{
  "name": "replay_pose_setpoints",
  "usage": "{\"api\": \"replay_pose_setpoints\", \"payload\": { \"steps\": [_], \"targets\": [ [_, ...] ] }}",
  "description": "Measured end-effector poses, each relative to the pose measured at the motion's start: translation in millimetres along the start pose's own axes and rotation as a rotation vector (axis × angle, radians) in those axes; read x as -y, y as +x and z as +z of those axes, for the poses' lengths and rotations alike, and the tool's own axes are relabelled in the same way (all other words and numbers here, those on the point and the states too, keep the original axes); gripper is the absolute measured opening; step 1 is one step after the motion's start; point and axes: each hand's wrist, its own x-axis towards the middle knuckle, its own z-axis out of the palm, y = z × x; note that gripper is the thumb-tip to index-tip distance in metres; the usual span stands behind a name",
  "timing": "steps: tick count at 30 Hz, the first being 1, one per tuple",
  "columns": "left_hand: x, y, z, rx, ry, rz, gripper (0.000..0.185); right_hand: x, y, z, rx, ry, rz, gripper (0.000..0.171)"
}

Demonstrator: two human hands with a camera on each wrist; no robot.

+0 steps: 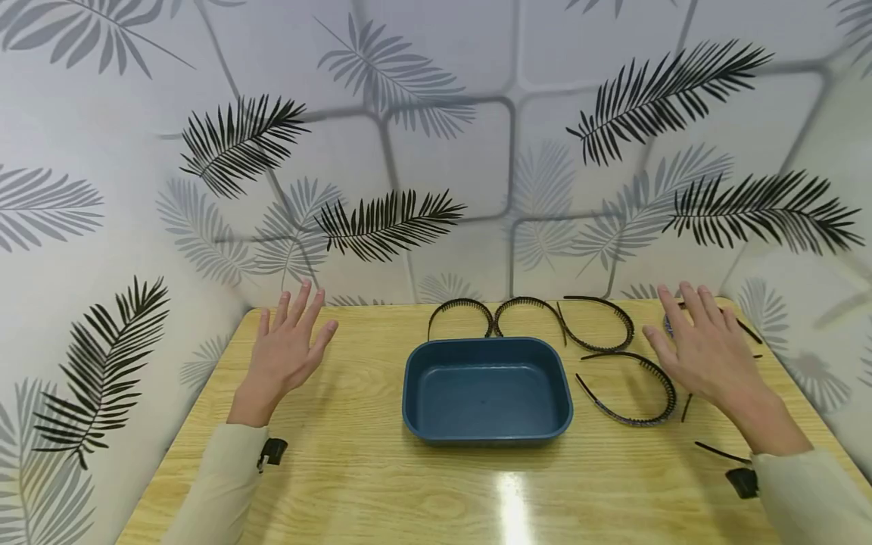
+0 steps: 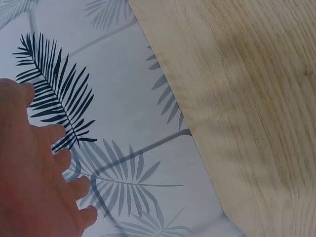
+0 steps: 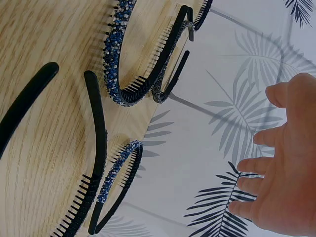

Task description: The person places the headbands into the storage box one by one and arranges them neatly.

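Both hands spread, holding nothing: left [image 1: 286, 344] over bare table [image 1: 354, 469], right [image 1: 705, 344] above headbands [image 1: 630, 390] beside tub [image 1: 487, 390].

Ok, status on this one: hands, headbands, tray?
Left hand open, holding nothing. Right hand open above headbands. Blue tray empty, nothing blocking.

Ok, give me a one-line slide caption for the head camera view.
Two open hands, left and right, hover over a wooden table beside a blue tray and black headbands.

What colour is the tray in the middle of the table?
The tray is dark blue, inside and out. It shows best in the head view.
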Motion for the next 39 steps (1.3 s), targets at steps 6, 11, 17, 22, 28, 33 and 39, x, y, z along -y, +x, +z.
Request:
{"api": "replay_pose_setpoints", "payload": {
  "steps": [6,11,17,22,28,33,39],
  "targets": [
    [-1.2,-2.4,2.0,0.010,-0.017,-0.005,0.073,2,-3,-2,-0.015,-0.011,-0.006,0.072],
    [-6.8,-6.7,3.3,0.017,-0.049,-0.013,0.072,4,-10,-7,-0.042,0.036,0.005,0.070],
    [-17.4,-14.1,10.5,0.013,-0.130,0.014,0.068,2,-29,-14,-0.110,0.086,0.029,0.067],
    [-26.4,-21.8,20.0,0.012,-0.234,0.054,0.065,2,-44,-19,-0.163,0.123,0.053,0.067],
    [-38.5,-30.0,31.5,0.003,-0.363,0.111,0.062,-1,-61,-20,-0.182,0.218,0.135,0.066],
    [-48.4,-36.2,41.8,0.035,-0.478,0.141,0.062,-7,-74,-21,-0.226,0.275,0.173,0.065],
    [-60.9,-36.7,52.3,0.082,-0.597,0.187,0.063,-19,-88,-22,-0.248,0.318,0.256,0.068]
  ]
}}
